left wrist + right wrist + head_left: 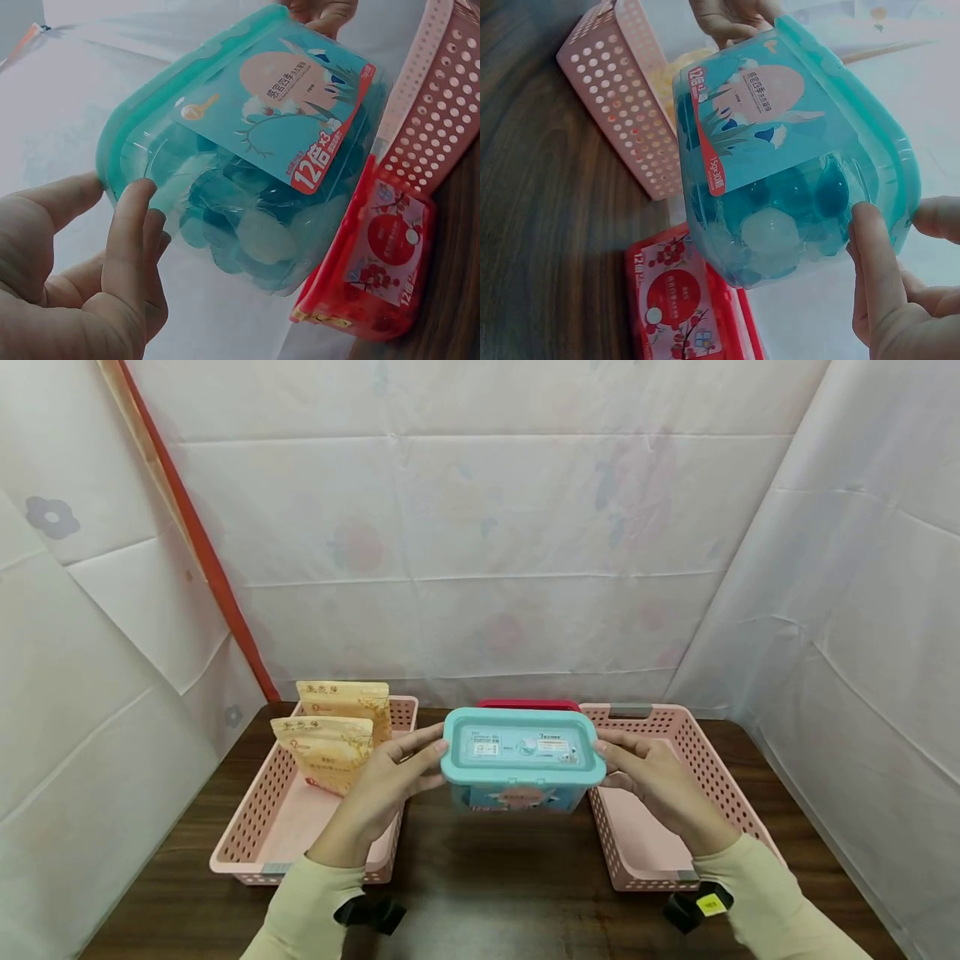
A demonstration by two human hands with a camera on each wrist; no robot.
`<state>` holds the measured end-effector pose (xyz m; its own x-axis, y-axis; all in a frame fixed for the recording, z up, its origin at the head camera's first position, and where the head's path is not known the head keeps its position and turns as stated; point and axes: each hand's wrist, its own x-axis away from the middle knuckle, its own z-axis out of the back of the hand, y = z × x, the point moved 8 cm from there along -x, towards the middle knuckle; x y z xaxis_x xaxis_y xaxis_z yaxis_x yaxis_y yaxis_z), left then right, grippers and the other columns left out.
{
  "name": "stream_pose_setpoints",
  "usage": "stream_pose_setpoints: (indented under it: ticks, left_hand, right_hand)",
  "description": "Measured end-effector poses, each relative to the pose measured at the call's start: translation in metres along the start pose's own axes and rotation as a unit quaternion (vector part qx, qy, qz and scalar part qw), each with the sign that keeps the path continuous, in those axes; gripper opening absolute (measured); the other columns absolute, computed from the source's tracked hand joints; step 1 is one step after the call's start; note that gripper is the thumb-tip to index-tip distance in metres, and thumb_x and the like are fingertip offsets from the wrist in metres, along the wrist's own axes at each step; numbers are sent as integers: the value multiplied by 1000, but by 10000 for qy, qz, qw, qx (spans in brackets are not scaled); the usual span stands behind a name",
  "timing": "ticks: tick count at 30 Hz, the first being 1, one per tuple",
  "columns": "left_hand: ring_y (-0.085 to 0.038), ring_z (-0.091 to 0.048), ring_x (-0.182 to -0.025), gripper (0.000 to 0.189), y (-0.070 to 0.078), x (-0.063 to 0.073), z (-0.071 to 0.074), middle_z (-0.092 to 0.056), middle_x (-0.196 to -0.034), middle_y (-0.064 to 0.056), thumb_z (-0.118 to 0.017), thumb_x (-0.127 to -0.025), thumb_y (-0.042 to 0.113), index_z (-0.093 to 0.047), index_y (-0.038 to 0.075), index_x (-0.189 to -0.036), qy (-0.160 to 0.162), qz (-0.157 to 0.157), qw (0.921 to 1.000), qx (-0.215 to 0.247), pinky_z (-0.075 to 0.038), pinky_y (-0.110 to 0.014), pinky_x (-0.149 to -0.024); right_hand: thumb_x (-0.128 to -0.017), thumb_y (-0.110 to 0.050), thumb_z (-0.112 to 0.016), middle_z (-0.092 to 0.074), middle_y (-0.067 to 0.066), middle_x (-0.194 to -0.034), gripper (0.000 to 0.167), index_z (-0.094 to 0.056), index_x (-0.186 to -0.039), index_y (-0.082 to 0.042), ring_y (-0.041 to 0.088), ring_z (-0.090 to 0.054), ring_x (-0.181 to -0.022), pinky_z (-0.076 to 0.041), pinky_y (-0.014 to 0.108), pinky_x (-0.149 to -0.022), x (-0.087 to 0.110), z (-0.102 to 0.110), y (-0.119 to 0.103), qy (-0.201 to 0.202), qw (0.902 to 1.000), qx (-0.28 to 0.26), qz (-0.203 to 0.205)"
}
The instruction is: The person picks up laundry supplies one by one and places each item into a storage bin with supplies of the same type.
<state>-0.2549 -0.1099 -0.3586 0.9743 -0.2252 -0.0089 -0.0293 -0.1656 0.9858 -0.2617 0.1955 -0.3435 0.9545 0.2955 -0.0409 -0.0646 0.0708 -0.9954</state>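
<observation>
A clear plastic tub (522, 752) of laundry pods with a turquoise lid is held up above the table between both hands. At its left end my left hand (397, 777) grips the lid rim and side with thumb and fingers. Its right end is gripped the same way by my right hand (656, 781). Through the side, teal and white pods (259, 232) show behind a blue printed label (761, 94). Behind and below it stands a red tub (390, 262) with a similar label, mostly hidden in the head view.
On the left, a pink perforated basket (251, 827) holds two yellow pouches (326, 752) standing upright. Another pink basket (723, 793) stands on the right, its inside partly covered by my right arm. Both rest on a dark wooden table (495, 893), with white cloth walls (480, 560) around it.
</observation>
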Motion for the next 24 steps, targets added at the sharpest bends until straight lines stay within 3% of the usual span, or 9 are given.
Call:
stream_pose_setpoints:
  ticks: [13, 24]
  left_hand:
    - [-21, -64, -110, 50, 4, -2, -6, -56, -137, -18, -64, -100, 20, -51, 5, -146, -143, -176, 9997, 116, -55, -36, -91]
    - [-20, -65, -110, 48, 3, -9, -19, -53, -141, -20, -61, -102, 16, -49, 0, -146, -354, -402, 9985, 122, -56, -36, -89]
  right_hand:
    - [-104, -22, -58, -61, 15, -124, 55, -42, -145, 11, 17, -68, -96, -58, 31, -82, 1, 3, -6, -3, 10000, 9, -82]
    - [-105, -22, -56, -67, 10, -115, 53, -43, -144, 12, 18, -67, -95, -58, 33, -84, 4, 16, -6, 80, 9998, 182, -10]
